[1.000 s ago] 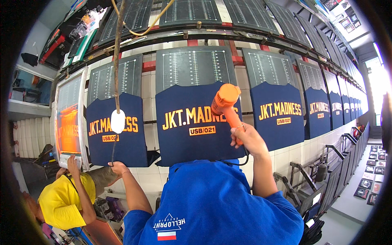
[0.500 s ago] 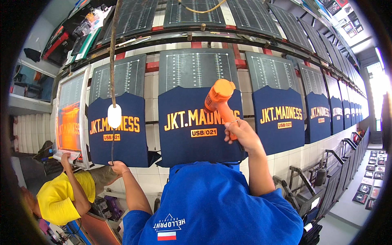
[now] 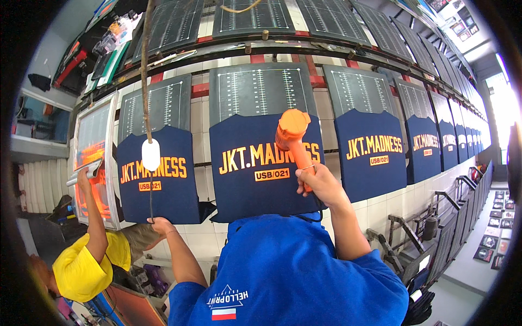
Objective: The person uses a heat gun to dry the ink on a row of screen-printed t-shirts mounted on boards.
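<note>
My right hand [image 3: 321, 185] grips the handle of an orange heat gun [image 3: 292, 130]. Its nozzle points at the middle navy garment [image 3: 261, 174], which has yellow printed lettering and is stretched on a dark board. My left hand [image 3: 159, 225] is at the lower edge of the left navy garment [image 3: 163, 190]. Its fingers are closed on a thin black cord [image 3: 151, 195] that hangs from a white oval piece [image 3: 150, 155] on a rope. A blue shirt [image 3: 293, 277] fills the lower middle of the view.
More navy garments on boards [image 3: 372, 152] run in a row to the right, with metal frames [image 3: 435, 217] beneath them. At the left a co-worker in a yellow shirt [image 3: 81, 271] raises a hand with a tool [image 3: 84, 174] to an orange printing screen [image 3: 92, 157].
The heat gun has shifted slightly left over the middle garment. The co-worker's hand has risen along the orange screen. My left hand has stayed at the cord.
</note>
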Tool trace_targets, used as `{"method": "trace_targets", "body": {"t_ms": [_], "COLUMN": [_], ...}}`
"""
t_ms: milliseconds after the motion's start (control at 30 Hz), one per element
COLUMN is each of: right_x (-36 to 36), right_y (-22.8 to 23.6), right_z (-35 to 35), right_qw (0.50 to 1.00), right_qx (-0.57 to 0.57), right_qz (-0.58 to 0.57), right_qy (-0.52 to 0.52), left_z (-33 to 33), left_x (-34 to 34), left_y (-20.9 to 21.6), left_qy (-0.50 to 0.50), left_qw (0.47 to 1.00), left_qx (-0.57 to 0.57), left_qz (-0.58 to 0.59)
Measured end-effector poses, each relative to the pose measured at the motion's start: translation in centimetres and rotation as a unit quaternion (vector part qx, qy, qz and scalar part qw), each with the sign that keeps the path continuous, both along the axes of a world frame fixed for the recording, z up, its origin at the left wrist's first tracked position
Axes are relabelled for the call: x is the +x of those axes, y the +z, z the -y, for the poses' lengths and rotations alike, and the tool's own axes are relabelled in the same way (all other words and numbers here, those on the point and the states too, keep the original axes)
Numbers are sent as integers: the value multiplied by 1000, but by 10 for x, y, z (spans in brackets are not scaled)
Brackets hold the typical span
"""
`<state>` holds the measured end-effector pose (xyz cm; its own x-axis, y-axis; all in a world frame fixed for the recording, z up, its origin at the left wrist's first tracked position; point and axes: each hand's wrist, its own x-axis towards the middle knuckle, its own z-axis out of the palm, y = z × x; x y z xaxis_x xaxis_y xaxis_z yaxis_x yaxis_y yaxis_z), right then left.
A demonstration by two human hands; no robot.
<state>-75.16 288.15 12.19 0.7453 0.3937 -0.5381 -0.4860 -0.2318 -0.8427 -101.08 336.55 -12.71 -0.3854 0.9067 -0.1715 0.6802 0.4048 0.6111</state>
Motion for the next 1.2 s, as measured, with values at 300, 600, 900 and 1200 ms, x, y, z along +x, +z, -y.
{"method": "trace_targets", "body": {"t_ms": [300,600,900,1200], "right_x": [-29,-42,-47,-28], "right_y": [10,14,10,-3], "right_z": [1,-19,-47,-58], "right_qw": [998,995,998,998], "right_qx": [0,8,-16,-7], "right_qz": [-51,-72,-41,-13], "right_qy": [-33,-69,-34,-59], "left_z": [-9,-10,-33,-41], "left_x": [-14,-13,-20,-15], "left_y": [-14,8,15,2], "left_qy": [-32,21,-19,3], "left_qw": [999,984,985,992], "left_qx": [-8,55,30,77], "left_qz": [15,167,168,96]}}
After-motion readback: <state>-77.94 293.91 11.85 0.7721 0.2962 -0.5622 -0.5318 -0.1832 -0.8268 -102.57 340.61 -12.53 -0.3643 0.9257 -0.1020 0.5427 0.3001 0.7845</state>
